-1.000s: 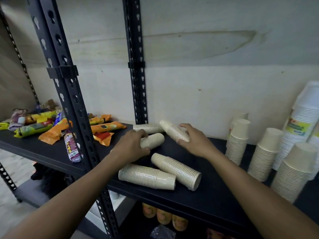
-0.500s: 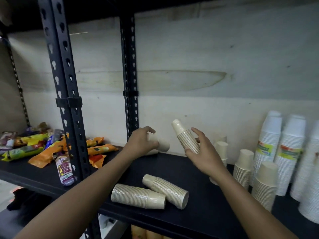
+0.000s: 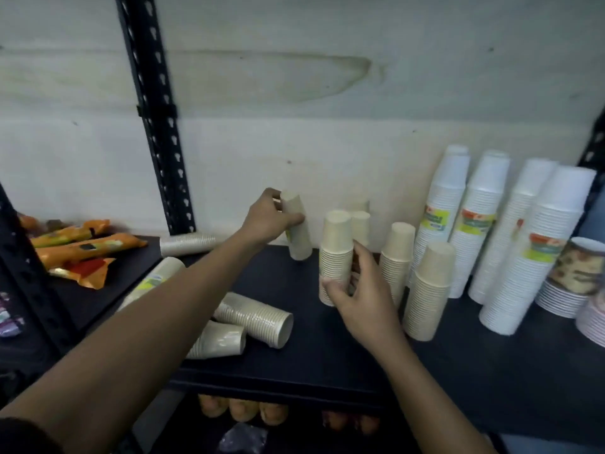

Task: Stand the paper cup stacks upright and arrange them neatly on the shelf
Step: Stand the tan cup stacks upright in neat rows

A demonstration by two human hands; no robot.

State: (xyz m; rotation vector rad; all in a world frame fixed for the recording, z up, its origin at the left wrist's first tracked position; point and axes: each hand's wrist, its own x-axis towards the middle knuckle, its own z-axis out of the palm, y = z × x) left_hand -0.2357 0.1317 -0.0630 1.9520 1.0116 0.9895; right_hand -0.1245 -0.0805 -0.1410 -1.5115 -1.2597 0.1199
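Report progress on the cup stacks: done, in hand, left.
Done: several beige stacks stand upright beside the white stacks. In hand: the left hand grips a tilted stack near the wall; the right hand holds an upright stack. Left: four lie on their sides: a back stack, two front stacks, and a labelled stack partly hidden by the left arm.

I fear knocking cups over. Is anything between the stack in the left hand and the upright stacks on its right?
Nothing visible does. Only bare shelf lies between the held stack in the left hand and the upright stack in the right hand. Fallen stacks lie nearer the front.
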